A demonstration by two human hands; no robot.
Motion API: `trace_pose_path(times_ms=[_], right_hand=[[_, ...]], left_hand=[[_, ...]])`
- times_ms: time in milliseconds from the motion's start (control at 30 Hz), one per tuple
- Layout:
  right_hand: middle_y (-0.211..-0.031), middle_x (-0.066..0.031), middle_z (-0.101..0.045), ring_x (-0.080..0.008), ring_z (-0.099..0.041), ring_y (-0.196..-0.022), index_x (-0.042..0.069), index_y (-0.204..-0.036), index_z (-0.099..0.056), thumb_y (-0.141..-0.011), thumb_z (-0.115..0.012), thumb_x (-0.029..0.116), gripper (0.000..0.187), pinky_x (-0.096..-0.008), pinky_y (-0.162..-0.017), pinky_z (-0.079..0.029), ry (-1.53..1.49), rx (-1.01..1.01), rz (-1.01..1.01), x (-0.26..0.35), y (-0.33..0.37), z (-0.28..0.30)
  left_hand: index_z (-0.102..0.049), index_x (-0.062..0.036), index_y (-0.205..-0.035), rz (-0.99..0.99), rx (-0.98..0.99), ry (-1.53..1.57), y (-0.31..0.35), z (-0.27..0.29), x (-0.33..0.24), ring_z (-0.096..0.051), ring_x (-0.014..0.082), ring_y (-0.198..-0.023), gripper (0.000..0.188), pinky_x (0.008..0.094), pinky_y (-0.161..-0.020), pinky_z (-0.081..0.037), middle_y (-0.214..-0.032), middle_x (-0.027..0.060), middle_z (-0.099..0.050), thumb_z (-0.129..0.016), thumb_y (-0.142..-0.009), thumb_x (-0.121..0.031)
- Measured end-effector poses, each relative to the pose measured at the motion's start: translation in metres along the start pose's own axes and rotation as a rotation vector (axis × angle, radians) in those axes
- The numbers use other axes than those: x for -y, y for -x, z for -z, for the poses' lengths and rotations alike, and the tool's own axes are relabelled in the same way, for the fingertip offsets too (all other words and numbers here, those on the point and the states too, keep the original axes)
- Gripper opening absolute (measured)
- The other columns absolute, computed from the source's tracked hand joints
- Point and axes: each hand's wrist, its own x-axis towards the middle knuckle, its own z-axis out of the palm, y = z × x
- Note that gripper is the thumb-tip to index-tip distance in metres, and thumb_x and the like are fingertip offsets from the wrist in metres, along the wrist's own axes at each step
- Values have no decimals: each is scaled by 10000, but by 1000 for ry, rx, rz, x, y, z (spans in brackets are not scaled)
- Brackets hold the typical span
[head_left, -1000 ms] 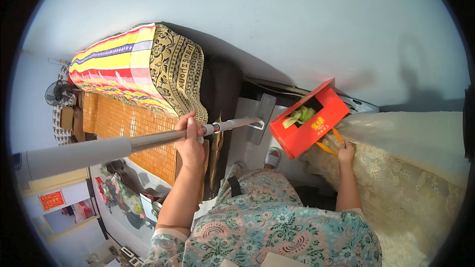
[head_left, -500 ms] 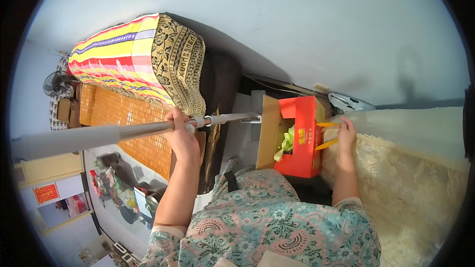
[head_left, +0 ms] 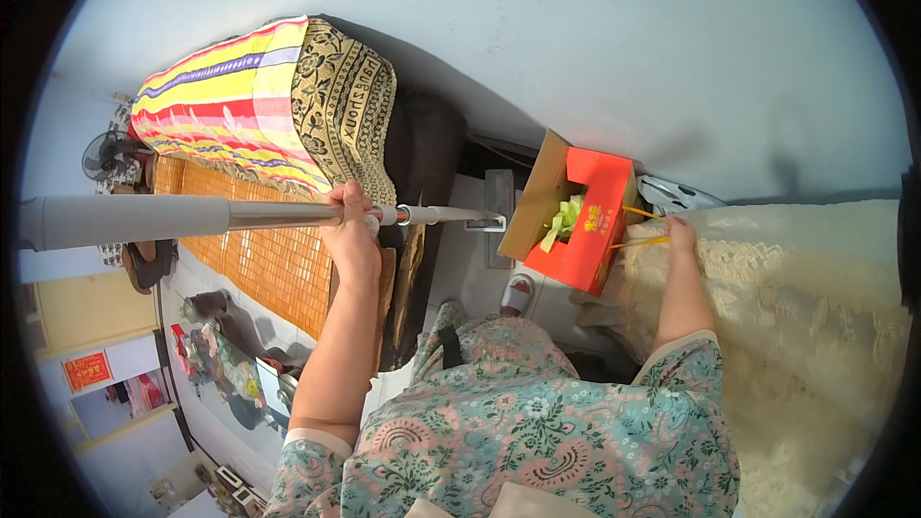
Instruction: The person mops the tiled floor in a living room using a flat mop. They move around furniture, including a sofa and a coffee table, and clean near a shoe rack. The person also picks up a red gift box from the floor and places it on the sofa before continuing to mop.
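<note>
My left hand (head_left: 352, 235) is closed round the pole (head_left: 182, 218) of a flat mop, grey at the thick end and metal further along. At the pole's other end, the grey mop head (head_left: 499, 206) lies on the floor. My right hand (head_left: 680, 236) is closed on the yellow cord handles (head_left: 645, 243) of a red cardboard box (head_left: 583, 264). The box hangs tilted on its side, its brown flap (head_left: 533, 197) open toward the mop head. Crumpled pale green material (head_left: 564, 221) shows inside; whatever else it contains is hidden.
To the left stands a seat with a slatted tan mat (head_left: 259, 254) and a striped cloth (head_left: 230, 96). A lace cover (head_left: 796, 326) drapes something on the right. A white appliance (head_left: 676, 194) rests near the wall. My sandalled foot (head_left: 517, 295) is below the box.
My right hand has moved farther out, carrying the box with it, and the box has tilted. More of the mop head shows, and my sandalled foot has come into sight.
</note>
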Motion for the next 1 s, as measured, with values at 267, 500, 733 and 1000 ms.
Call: trace_pose_path(times_ms=[267, 500, 733, 1000], right_hand=[[-688, -11, -472, -120, -419, -549, 56, -902, -576, -794, -568, 108, 121, -235, -499, -370, -443, -40, -198, -24, -19, -4], [-726, 22, -522, -82, -441, -621, 121, -893, -600, -802, -580, 189, 115, -218, -565, -352, -445, 270, -174, -25, 80, -66], [-865, 0, -567, -66, -507, -758, 55, -991, -574, -796, -595, 54, 197, -196, -659, -405, -282, 491, 210, 110, 239, -31], [-829, -3, -578, -62, -519, -704, 26, -1254, -400, -788, -595, 22, 505, -188, -640, -423, -349, 535, 667, 216, 364, 10]], left_hand=[[-488, -71, -775, -13, 75, -9, -3, -8, 8, -450, 92, -637, 145, 231, -580, -376, -673, -3, -469, -536, -884, -154], [-525, -48, -753, -10, 315, -156, -10, -56, 10, -449, 65, -583, 158, 214, -540, -384, -637, -15, -496, -607, -839, -152], [-499, -27, -705, -54, 465, -486, -1, -90, 3, -464, 69, -554, 237, 241, -531, -399, -591, 7, -507, -643, -812, -182], [-520, -69, -805, -664, 839, -951, 20, -123, -23, -540, 257, -845, 275, 370, -689, -468, -750, 55, -588, -658, -739, -298]])
